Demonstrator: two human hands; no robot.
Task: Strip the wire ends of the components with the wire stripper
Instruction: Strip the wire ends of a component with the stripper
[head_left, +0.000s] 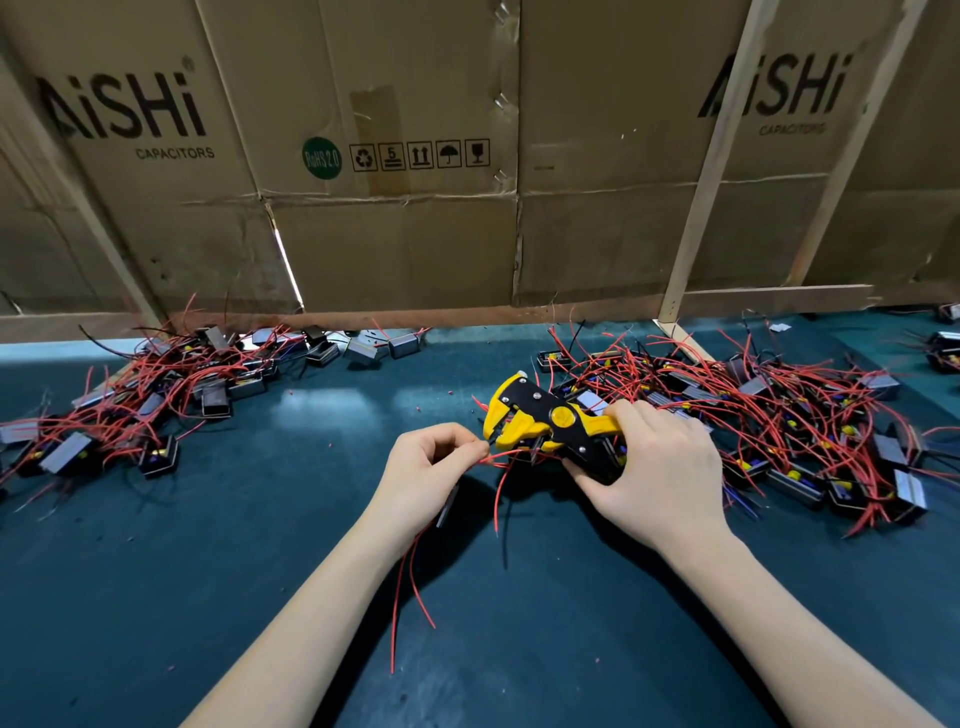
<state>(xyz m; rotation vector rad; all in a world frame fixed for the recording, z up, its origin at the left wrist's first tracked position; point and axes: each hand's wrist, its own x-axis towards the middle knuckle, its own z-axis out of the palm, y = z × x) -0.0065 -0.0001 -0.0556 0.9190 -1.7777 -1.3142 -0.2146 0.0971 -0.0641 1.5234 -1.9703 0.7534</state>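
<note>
Right hand (660, 467) squeezing my yellow wire stripper (545, 423), left hand (428, 467) pinching a red wire (496, 457); cardboard boxes (363, 156) read "AiSHi CAPACITORS", "RoHS 2.0".

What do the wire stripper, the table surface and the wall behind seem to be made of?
Wire stripper: likely moulded plastic, glossy yellow and matt black, with small metal screws. Table surface: dark teal mat, perhaps rubber; faint sheen. Wall: brown corrugated cardboard, creased, printed.

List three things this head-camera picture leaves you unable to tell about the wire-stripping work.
- Head view: the component in the left hand is mostly hidden by the palm.
- Head view: the wire stripper handles are covered by the right hand.
- Head view: whether the red wire tip is already stripped is too small to tell.
</note>
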